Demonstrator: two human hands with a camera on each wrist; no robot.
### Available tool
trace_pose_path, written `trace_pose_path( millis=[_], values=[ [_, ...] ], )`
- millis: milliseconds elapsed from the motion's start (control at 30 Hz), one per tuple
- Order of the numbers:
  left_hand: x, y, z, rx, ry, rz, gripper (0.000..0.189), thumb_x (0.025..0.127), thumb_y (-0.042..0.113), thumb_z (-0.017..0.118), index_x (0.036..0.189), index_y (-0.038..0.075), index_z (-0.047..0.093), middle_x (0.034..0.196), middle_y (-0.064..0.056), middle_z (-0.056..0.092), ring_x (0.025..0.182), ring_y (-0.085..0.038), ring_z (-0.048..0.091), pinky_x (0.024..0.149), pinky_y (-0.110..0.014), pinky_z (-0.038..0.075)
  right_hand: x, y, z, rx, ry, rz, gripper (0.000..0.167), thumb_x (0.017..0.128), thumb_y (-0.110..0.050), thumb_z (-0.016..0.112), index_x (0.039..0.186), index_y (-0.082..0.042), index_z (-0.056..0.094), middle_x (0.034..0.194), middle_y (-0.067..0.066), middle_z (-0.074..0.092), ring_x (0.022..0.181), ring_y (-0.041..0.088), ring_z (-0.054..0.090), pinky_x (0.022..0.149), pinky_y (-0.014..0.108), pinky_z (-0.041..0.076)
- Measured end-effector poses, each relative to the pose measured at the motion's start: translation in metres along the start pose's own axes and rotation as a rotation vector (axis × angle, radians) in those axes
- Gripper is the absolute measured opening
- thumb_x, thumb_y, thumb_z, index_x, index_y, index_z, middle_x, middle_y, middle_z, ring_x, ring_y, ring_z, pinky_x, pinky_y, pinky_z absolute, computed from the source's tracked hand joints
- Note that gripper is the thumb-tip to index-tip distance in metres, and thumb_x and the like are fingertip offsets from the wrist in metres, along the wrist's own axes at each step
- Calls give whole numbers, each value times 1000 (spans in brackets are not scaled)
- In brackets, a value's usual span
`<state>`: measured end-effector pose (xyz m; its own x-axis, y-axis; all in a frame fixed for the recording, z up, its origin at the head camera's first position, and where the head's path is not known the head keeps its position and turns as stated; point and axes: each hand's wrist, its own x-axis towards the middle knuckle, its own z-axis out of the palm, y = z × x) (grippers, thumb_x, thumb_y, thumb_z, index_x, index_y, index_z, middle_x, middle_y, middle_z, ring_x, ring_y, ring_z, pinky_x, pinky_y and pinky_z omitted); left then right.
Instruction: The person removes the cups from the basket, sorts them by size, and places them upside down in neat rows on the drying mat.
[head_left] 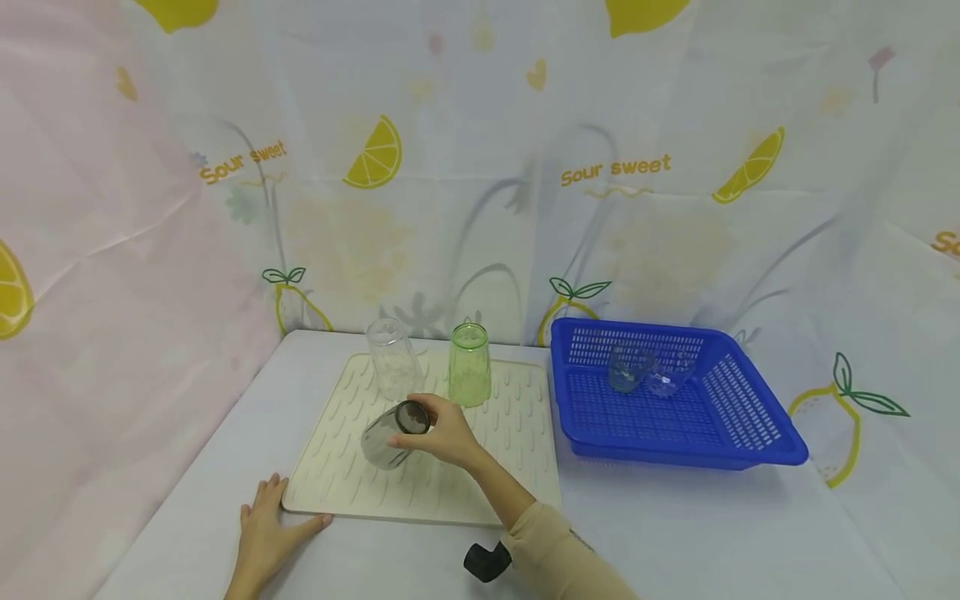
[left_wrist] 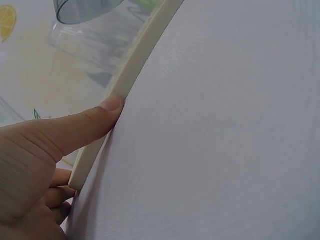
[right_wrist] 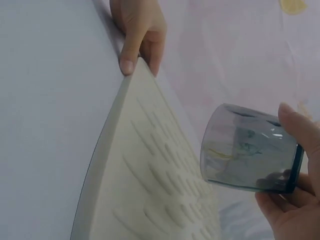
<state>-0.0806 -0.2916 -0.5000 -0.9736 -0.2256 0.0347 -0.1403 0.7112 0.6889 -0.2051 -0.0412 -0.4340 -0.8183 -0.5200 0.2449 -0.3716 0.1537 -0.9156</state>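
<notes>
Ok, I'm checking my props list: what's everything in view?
table: one, white, beneath everything
backdrop: one, pale with yellow lemon prints, behind table
mat: one, cream, on table
clear glass: one, colourless, mat's back left
green glass: one, green, right of clear glass
tinted glass: one, greyish, tilted above mat
basket: one, blue, right of mat
small glasses: two, clear, inside basket
black object: one, black, unidentifiable, bottom centre
sleeve: one, beige, right arm
left hand: one, at mat's near-left corner
right hand: one, holding tinted glass

Left hand point(head_left: 266, 533) splayed — right point(head_left: 447, 432) seemingly curled.
</notes>
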Motion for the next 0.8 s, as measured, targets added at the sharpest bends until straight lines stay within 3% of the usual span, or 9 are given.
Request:
trace_pose_path(
  millis=[333,567,800],
  values=[
    [-1,1,-2,8,-10,-6,96,71,31,80,132,-23,28,140,-46,14,132,-60,5,105,-71,-6,11,4,18,-150,1,-45,64,71,-19,83,125,2,56,119,14,63,99,17,62,78,17,50],
    [0,-1,-2,3,0,1,96,70,30,80,131,-23,28,140,-46,13,132,-60,5,105,-72,-6,18,3,26,-248,-5,-32,67,70,-25,84,126,0,56,123,12,62,108,16,59,84,18,49],
    [0,-1,-1,4,7,15,95,70,31,80,130,-23,29,139,-47,14,131,-61,6,104,-72,-6,26,4,35,-341,-37,-60,69,71,-28,84,126,2,55,121,12,63,106,15,61,83,14,49]
  ],
)
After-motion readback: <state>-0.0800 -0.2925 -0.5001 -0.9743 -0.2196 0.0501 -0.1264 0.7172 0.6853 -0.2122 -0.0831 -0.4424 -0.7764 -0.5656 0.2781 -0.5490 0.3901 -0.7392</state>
